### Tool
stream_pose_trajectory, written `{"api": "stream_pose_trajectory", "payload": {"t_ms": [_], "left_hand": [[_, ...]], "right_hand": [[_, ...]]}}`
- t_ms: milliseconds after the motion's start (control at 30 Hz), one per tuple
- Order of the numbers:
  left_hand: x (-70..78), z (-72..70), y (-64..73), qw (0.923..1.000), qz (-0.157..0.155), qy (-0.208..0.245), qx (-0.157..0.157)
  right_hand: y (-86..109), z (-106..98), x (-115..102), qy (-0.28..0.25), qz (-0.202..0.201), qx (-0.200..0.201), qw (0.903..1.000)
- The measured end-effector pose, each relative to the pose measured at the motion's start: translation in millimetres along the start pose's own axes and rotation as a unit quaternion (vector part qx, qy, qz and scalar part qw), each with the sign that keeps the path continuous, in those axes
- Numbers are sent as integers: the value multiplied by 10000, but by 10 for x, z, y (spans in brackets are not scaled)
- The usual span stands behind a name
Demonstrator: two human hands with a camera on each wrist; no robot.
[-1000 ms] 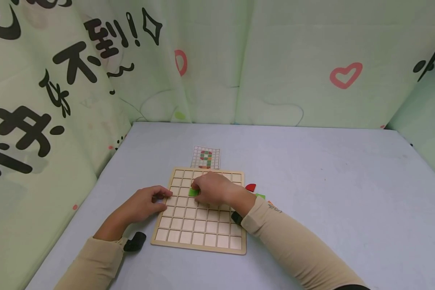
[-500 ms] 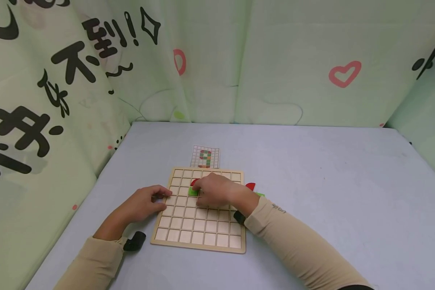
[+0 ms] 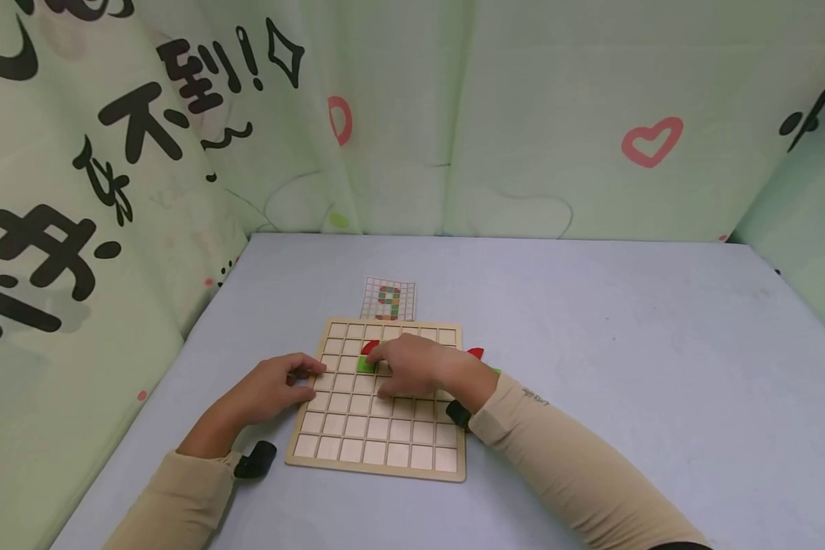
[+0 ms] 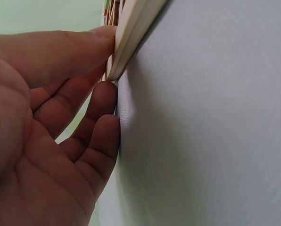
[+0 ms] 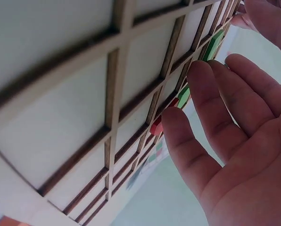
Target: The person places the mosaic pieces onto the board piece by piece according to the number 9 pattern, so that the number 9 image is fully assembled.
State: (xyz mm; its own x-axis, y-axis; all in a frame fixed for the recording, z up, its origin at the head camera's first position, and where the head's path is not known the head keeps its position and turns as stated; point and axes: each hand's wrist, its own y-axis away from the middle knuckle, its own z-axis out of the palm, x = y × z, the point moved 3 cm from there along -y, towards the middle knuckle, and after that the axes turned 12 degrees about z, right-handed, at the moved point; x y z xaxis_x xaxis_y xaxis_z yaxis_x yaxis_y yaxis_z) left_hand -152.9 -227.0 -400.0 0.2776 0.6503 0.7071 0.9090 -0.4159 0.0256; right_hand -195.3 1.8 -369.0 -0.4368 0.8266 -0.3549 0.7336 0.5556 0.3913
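In the head view, a wooden grid board [image 3: 376,474] lies on the table. My right hand [image 3: 419,367] is over its upper half, the index fingertip beside a red quarter-circle tile [image 3: 368,347] and a green square tile [image 3: 365,365] set in neighbouring cells. In the right wrist view its fingers are loosely extended, with the red tile [image 5: 156,126] and a green tile [image 5: 184,95] at the fingertips; another green tile [image 5: 213,45] sits in the grid. My left hand [image 3: 275,386] touches the board's left edge, thumb tip against the wooden frame [image 4: 126,40] in the left wrist view.
A small pattern card [image 3: 389,298] printed with red and green shapes lies beyond the board. Right of the board are a red tile [image 3: 477,353] and a green tile [image 3: 498,371], partly hidden by my right arm. A printed curtain [image 3: 522,114] surrounds the table.
My right hand has drawn slightly to the right, uncovering the red tile above the green one; its fingers have loosened. My left hand stays at the board's edge.
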Motion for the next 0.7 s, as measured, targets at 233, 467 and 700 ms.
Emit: {"api": "stream_pose_trajectory", "payload": {"t_ms": [233,467,700], "left_hand": [[0,5,0,10000,28,-7,-13],[0,2,3,10000,51,-14,-5],[0,-2,1,10000,-8,27,10]], "right_hand": [[8,-3,32,-187,1,26,9998],[44,-10,58,-404,-50,71,9991],[148,-70,121,-676,-137,222,9974]]}}
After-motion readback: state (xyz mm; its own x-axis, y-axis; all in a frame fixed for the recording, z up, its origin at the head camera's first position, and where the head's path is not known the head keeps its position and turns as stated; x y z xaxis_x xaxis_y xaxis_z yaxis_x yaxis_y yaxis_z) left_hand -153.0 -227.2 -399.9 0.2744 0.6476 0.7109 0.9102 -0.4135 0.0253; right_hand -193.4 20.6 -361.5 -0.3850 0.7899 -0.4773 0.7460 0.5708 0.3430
